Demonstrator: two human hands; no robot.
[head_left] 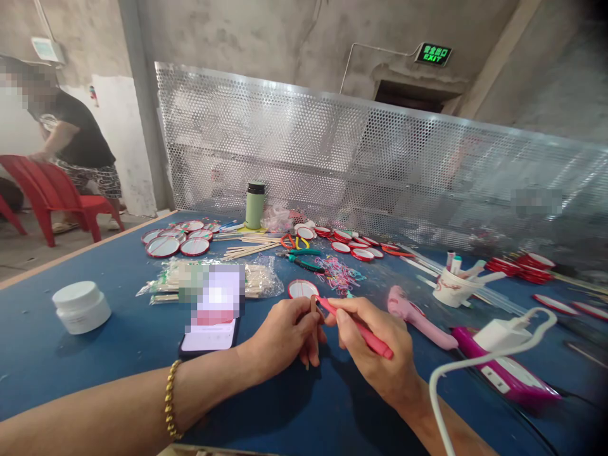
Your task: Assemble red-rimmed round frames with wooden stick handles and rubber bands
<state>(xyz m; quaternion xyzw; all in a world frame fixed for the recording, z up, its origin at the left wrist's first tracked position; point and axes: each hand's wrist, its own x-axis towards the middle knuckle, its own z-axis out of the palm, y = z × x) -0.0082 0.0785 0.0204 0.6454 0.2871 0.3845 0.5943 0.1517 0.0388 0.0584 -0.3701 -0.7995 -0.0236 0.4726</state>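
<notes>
Close in front of me, my left hand [294, 332] is closed around a thin wooden stick [312, 310]. At the stick's upper end is a small white disc with a red rim [303, 289], like a toy drum; whether the two are joined I cannot tell. My right hand [380, 348] grips a red marker [363, 332], which slants up to the left. The marker's tip is at the stick's upper part, beside my left fingers; whether it touches is too small to make out.
A phone [209, 335] lies left of my hands, before bagged sticks [171, 278]. A white jar [80, 307] stands farther left. On the right are a pink glue gun [413, 316], a cup of pens [451, 288] and a purple power strip [517, 377] with a looping white cable [434, 405].
</notes>
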